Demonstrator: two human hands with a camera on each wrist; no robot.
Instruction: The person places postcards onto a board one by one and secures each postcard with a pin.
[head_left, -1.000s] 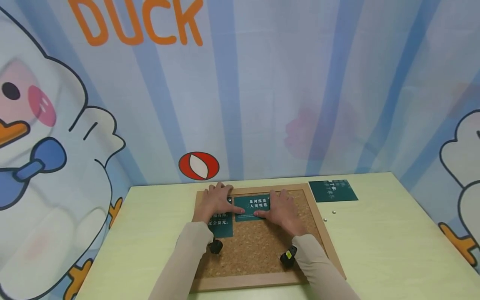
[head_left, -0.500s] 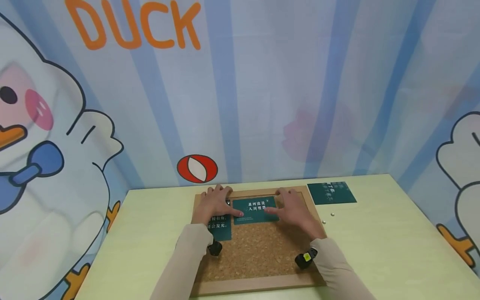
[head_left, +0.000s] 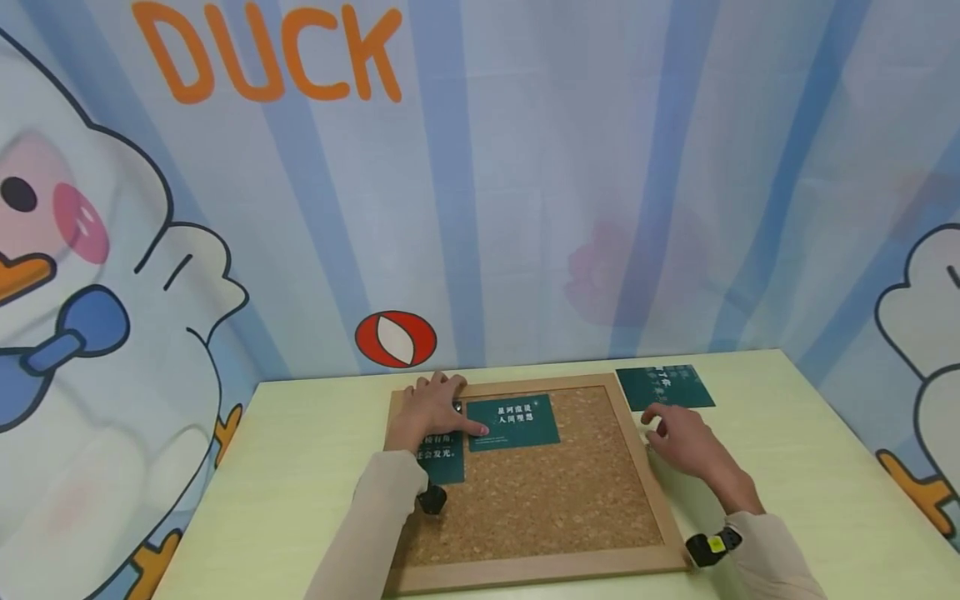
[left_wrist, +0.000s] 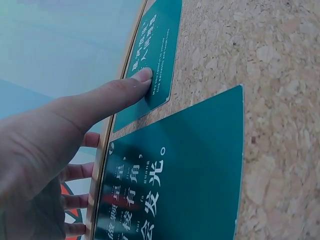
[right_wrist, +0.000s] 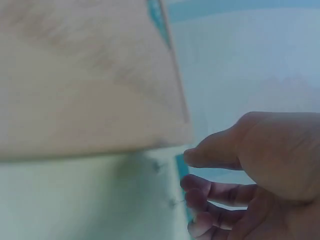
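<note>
While its lettering (head_left: 515, 413) is white, the rectangular card (head_left: 513, 427) is deep teal.

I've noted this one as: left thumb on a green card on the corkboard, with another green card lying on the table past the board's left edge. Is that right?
One slip: the card on the table lies past the corkboard's right edge, as the head view shows. The left hand's thumb is indeed on a green card.
</note>
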